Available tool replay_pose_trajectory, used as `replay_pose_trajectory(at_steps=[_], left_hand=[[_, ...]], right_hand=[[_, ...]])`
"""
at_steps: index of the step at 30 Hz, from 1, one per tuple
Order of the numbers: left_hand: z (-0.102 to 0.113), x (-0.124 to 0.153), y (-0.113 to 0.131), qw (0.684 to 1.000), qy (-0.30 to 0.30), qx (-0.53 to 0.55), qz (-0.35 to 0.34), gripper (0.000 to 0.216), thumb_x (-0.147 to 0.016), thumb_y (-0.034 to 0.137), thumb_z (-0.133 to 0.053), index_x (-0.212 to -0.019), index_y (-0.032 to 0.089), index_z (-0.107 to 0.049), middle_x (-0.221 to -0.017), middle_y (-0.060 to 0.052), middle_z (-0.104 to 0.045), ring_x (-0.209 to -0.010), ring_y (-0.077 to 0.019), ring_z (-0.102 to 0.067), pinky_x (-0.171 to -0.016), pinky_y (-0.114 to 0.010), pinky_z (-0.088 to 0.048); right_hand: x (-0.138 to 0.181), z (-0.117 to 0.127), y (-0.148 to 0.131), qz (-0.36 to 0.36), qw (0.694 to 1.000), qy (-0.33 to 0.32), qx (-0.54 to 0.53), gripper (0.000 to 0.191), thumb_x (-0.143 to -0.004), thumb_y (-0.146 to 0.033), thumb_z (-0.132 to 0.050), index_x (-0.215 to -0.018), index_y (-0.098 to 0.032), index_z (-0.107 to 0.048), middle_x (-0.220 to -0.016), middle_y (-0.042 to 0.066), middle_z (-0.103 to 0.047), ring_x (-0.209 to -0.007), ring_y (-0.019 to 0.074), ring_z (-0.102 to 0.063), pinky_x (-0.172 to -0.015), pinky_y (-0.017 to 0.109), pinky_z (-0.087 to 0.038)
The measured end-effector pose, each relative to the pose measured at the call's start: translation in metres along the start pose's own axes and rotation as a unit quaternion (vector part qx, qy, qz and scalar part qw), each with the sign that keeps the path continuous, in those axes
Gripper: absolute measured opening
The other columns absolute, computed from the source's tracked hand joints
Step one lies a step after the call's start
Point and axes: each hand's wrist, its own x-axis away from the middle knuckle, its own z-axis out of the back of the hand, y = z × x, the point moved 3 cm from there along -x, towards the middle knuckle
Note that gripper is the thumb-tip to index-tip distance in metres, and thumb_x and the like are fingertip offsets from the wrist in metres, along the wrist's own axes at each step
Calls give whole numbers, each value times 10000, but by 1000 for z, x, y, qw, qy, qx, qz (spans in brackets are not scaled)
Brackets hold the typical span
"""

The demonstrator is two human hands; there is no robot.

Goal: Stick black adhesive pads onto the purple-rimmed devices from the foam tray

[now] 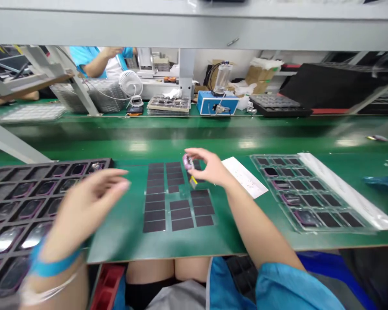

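Observation:
My right hand [210, 168] pinches a small purple-rimmed part [188, 162] between thumb and fingers, above the middle of the green work surface. A yellow-and-dark strip [193, 182] shows just below the thumb; whether it joins the part I cannot tell. Under and beside this hand lie columns of dark rectangular pieces [155, 197] on clear sheets. My left hand [90, 202], somewhat blurred, has its thumb and fingers apart and holds nothing. It is over the right side of a dark compartment tray [11, 174], whose pockets hold several purple-rimmed parts like the one in my right hand.
A white paper [244, 176] lies right of my right hand. Beyond it is a clear tray [305, 193] with dark rectangles and purple-rimmed parts, alongside a white strip [349, 191]. A grey shelf beam [194, 30] crosses above. Behind stand a fan [130, 82] and a blue box [217, 103].

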Motion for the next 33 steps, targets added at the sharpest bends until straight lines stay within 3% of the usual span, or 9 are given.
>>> replay_pose_trajectory(at_steps=[2,4,7,11,16,23,33], left_hand=[[-60,-12,-3,980,-144,134,-12,499,-698,486,-677,-1078,166,-625,-973,-85,-689,-904,-213,-637,-841,-344,-489],[-108,-29,-11,937,-206,282,-1,606,-608,432,-768,-1119,146,-611,-1043,-114,-675,-939,-232,-629,-861,-365,-483],[-148,-47,-29,850,-311,423,49,549,-650,379,-762,-1114,118,-626,-1055,-140,-672,-964,-237,-622,-880,-377,-468],[-150,-44,-47,787,-357,497,76,559,-686,240,-755,-1214,186,-578,-1073,-105,-673,-957,-201,-629,-905,-349,-447],[-147,-34,-46,749,-405,521,68,523,-704,215,-738,-1202,169,-586,-1049,-116,-677,-956,-213,-635,-888,-343,-456],[-144,-39,-46,767,-319,551,82,481,-555,98,-808,-1013,176,-681,-889,-46,-696,-791,-139,-629,-744,-247,-487],[-144,-39,-49,789,-316,520,80,520,-515,79,-814,-1005,206,-697,-898,-28,-706,-780,-131,-621,-709,-234,-491]], right_hand=[[11,-27,-17,32,999,-19,4,566,-642,-157,-654,-1197,-202,-552,-1068,50,-643,-941,183,-615,-901,345,-473],[20,-45,-22,61,997,5,36,551,-652,-149,-638,-1190,-215,-544,-1087,55,-638,-984,199,-599,-926,370,-456],[30,-59,-14,88,991,53,86,497,-680,-150,-613,-1167,-224,-539,-1109,67,-628,-1025,220,-573,-941,412,-440],[38,-68,-6,105,987,37,112,479,-700,-140,-619,-1160,-232,-520,-1094,63,-633,-1007,221,-558,-910,417,-454],[41,-71,-17,123,988,19,87,456,-723,-107,-596,-1147,-252,-510,-1101,56,-635,-1026,213,-544,-891,405,-466],[40,-69,-18,52,995,54,61,65,-819,-193,-598,-865,-233,-619,-1111,72,-605,-1075,218,-534,-932,433,-427],[40,-73,-10,10,998,42,39,65,-794,-184,-648,-809,-246,-656,-1083,56,-608,-1050,212,-546,-926,418,-436]])
